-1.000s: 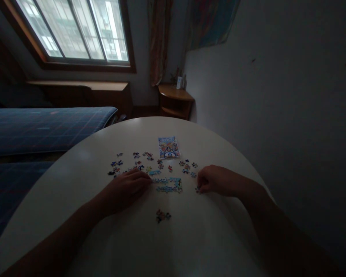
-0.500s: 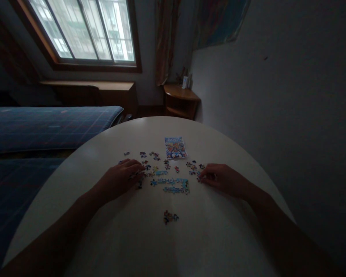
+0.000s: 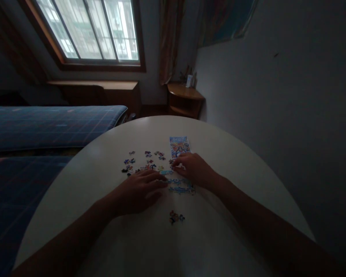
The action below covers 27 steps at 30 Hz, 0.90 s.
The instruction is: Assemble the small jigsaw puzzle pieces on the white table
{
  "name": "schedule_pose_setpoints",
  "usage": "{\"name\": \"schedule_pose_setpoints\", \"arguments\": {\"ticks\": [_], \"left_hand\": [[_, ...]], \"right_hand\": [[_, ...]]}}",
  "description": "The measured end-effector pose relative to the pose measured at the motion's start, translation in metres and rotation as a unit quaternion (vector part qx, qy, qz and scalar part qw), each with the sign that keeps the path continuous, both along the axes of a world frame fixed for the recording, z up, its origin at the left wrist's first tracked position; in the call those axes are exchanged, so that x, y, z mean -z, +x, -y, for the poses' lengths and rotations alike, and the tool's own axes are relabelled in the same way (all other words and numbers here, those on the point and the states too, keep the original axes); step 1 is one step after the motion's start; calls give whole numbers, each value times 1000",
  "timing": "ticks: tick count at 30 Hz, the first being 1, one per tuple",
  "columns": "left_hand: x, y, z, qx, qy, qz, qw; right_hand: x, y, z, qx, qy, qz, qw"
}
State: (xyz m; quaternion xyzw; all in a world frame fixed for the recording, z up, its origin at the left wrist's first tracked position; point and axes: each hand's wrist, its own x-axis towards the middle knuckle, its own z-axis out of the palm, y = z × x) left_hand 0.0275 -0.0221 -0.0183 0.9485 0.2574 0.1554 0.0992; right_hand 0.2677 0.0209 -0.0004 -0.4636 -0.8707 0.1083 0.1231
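A round white table (image 3: 103,154) carries scattered jigsaw pieces (image 3: 145,159), a small colourful picture card (image 3: 179,143) and a partly joined strip of puzzle (image 3: 181,187). My left hand (image 3: 138,190) lies flat with fingers stretched out, its fingertips at the left end of the joined strip. My right hand (image 3: 193,169) reaches across over the strip, just below the card, fingers curled down onto loose pieces; what they pinch is hidden. A small clump of joined pieces (image 3: 175,217) lies apart, nearer to me.
A bed with a blue checked cover (image 3: 46,123) runs along the table's left side. A wooden corner shelf (image 3: 186,98) and a window (image 3: 89,30) lie beyond the table. A plain wall (image 3: 276,96) stands close on the right.
My right hand has moved left from the table's right side to above the joined strip, below the card. My left hand shifted right and flattened beside the strip.
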Motion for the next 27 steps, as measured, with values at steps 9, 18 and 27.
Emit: {"name": "schedule_pose_setpoints", "arguments": {"ticks": [9,18,27], "left_hand": [[-9,17,24,89,-57,-31,994],[-9,21,23,86,-74,-46,993],[-9,20,23,71,-69,-42,994]], "right_hand": [[-9,-45,-37,-42,-79,45,995],[-6,-49,-43,-31,-87,62,994],[-8,-47,-38,-21,-79,65,995]]}}
